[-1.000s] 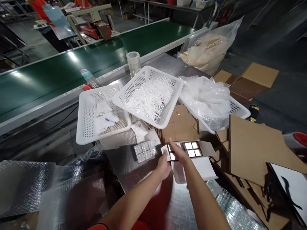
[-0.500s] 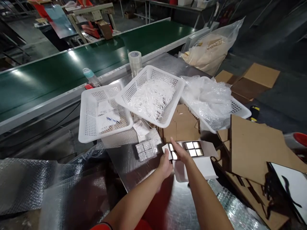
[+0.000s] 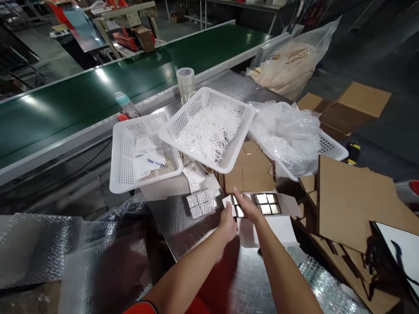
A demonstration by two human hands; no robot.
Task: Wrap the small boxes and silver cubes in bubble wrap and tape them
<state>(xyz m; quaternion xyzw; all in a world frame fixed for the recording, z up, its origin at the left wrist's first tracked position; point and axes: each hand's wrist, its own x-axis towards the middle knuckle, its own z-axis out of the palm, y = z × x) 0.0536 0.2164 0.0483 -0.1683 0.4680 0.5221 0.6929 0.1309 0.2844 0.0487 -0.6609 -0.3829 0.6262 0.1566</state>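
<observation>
Firstly, at the left side, a bubble wrap sheet [image 3: 36, 244] is being seen below the left basket [image 3: 118, 174], in which white papers [image 3: 147, 155] are being kept. Shredded paper [image 3: 209, 131] is being contained by the middle basket [image 3: 166, 131], whose left corner is being placed over the left basket's edge. Below them, a wrapped pack [image 3: 200, 203] is being supported by the counter [image 3: 176, 231]. The left end of the open white box [image 3: 281, 229] is being clamped by the fingers of the left hand [image 3: 228, 224]. The left block [image 3: 240, 211], inside the box, is being partly covered by the right hand [image 3: 249, 208]; whether it is being gripped cannot be told. The right block [image 3: 267, 204] is being left uncovered beside this hand. Further right, clear plastic wrap [image 3: 288, 135] is being held by the right basket [image 3: 335, 152], above the brown cardboard [image 3: 353, 196].
</observation>
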